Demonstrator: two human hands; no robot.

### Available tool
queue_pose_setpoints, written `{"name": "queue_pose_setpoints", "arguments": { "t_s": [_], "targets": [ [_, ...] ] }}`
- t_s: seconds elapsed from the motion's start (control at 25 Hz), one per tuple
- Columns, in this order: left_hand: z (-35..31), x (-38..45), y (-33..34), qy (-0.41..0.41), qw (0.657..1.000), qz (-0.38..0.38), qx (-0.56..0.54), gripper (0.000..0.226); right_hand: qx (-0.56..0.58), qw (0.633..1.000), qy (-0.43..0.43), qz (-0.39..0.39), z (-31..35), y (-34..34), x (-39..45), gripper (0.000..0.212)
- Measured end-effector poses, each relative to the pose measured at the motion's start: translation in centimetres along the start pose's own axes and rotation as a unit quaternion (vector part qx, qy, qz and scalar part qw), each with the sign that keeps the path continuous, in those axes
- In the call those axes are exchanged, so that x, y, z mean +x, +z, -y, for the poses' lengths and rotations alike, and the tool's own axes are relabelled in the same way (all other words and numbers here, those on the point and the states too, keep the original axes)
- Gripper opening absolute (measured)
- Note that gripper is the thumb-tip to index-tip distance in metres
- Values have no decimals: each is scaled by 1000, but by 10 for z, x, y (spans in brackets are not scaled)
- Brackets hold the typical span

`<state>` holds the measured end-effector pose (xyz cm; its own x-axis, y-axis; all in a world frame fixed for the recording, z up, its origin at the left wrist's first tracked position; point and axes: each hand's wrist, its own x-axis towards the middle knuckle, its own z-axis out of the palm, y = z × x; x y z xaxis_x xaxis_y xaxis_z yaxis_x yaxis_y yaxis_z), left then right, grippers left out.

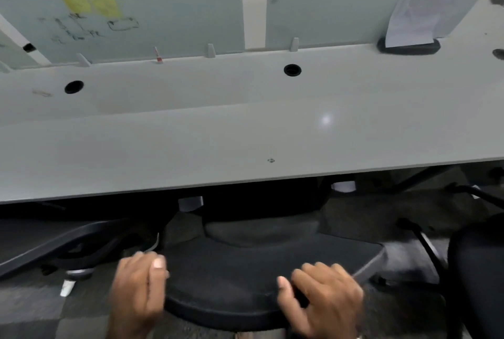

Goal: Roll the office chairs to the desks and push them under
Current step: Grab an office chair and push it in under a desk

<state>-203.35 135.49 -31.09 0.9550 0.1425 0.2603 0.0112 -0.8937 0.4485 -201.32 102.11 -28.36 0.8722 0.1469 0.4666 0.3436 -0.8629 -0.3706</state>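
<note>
Item: black office chair (245, 278), lower centre of the frame, its backrest top toward me and its seat partly beneath the front edge of the grey worktop (245, 134). My left hand (139, 287), lower left of centre, has its grip curled closed on the left end of the backrest top, thumb up against the edge. My right hand (324, 300), lower right of centre, lies on the right end of the same edge, fingers bent over it, grip closed on the chair. Second chair (62, 240), lower left, its curved black back just beside the first. Third chair (480, 270), dark, at the lower right edge. On the worktop: two round cable holes (292, 69), frosted divider panels (136, 17) along the far side, yellow sticky notes (90, 2) at upper left, a sheet of paper (425, 6) draped at upper right.
</note>
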Motion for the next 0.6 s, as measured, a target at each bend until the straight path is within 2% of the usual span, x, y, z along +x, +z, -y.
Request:
{"name": "queue_pose_setpoints", "arguments": {
  "t_s": [0.2, 0.44, 0.6],
  "targets": [
    [12, 50, 5, -18, 999, -4, -35, 49, 33, 999, -4, -6, -4, 29, 31, 44],
    [-30, 83, 37, -33, 999, 16, 3, 48, 6, 1000, 9, -12, -59, 27, 81, 37],
    [-14, 104, 35, -14, 1000, -7, -1, 49, 2, 1000, 28, -14, -42, 40, 83, 37]
  ]
}}
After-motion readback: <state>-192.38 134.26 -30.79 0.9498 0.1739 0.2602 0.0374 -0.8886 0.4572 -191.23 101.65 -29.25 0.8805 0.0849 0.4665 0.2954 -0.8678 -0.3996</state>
